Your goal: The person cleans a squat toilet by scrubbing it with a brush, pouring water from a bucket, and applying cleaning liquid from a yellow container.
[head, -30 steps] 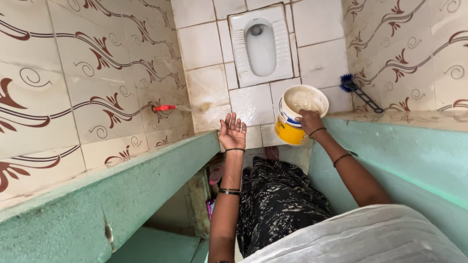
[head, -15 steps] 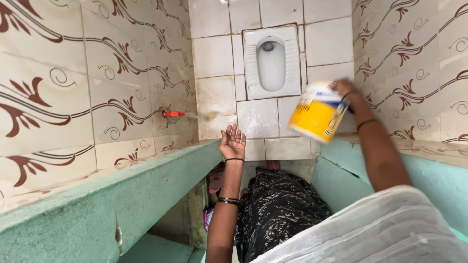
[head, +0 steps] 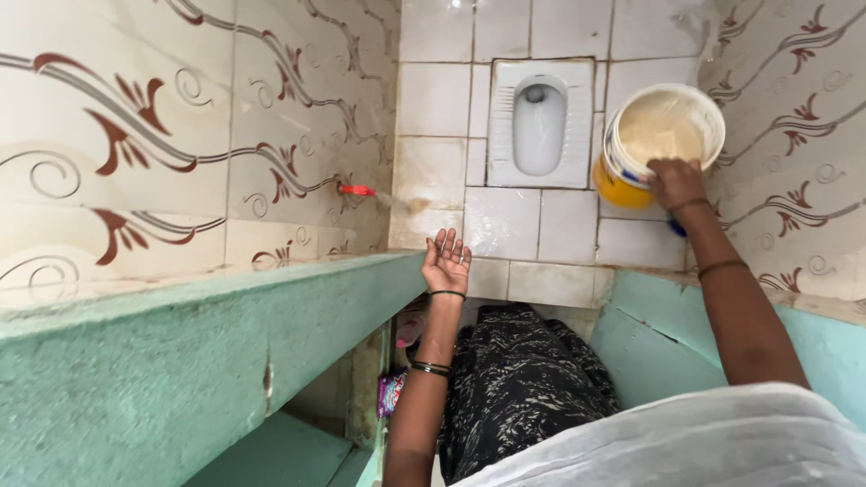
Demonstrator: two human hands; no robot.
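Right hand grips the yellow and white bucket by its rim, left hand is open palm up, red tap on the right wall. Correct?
Not quite. The red tap is on the left wall, as the head view shows. The right hand does grip the bucket by its rim, and the left hand is open, palm up.

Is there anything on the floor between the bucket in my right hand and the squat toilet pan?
Nothing visible. The right hand holds the yellow and white bucket by its rim, just right of the squat toilet pan, with only bare wet floor tiles between them.
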